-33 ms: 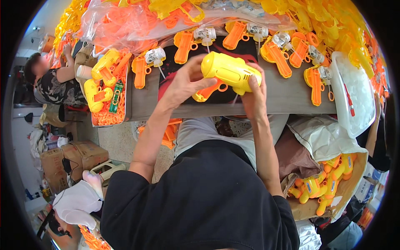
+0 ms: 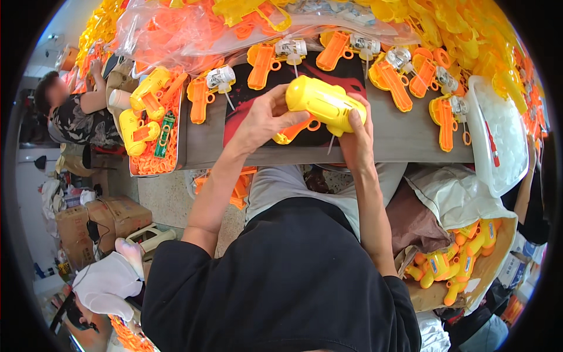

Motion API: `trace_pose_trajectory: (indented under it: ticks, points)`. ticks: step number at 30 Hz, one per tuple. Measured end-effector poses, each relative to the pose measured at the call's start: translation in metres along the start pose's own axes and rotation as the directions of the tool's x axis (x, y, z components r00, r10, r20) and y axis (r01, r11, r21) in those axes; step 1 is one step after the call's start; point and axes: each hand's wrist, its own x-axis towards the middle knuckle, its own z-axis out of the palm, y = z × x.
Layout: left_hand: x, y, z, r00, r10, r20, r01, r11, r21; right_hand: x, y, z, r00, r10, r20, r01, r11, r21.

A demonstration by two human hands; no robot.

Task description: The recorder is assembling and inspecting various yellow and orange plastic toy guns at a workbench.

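— Hands first: what are they doing?

— Both are closing on a yellow toy gun body [image 2: 326,103], held above the grey table [image 2: 375,138]. The left hand [image 2: 262,120] is curling around its left end, thumb pressing on the near side and fingers wrapping behind. The right hand [image 2: 355,138] is gripping the right end from below, thumb lying against the shell.

— Where is the toy sitting relative to the hands?

— Between them, tilted, its left end higher, over a black and red mat [image 2: 305,76]. An orange trigger piece [image 2: 293,130] is showing under it, just beside the left palm.

— And around it?

— Orange gun halves with small motor units [image 2: 265,62] are lying in a row along the table. A white tray [image 2: 498,138] is standing to the right, and a box of finished yellow guns [image 2: 451,264] is sitting lower right. Another person [image 2: 73,111] is working at far left.
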Motion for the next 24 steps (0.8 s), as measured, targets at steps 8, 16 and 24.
trace_pose_trajectory:
  ticks: [8, 16, 24]
  points:
    - [0.011, 0.03, 0.01, 0.967, 0.215, 0.135, -0.251, 0.726, 0.64, 0.014, -0.051, 0.019, 0.949, -0.014, 0.314, 0.222, 0.737, -0.638]
    - [0.016, 0.031, 0.032, 0.896, 0.423, 0.138, -0.327, 0.414, 0.85, 0.02, -0.072, 0.034, 0.956, 0.126, 0.265, 0.108, 0.689, -0.717]
    - [0.006, 0.008, 0.003, 0.945, 0.326, -0.033, -0.308, 0.919, 0.248, 0.009, -0.04, 0.022, 0.971, -0.058, 0.233, 0.21, 0.676, -0.707]
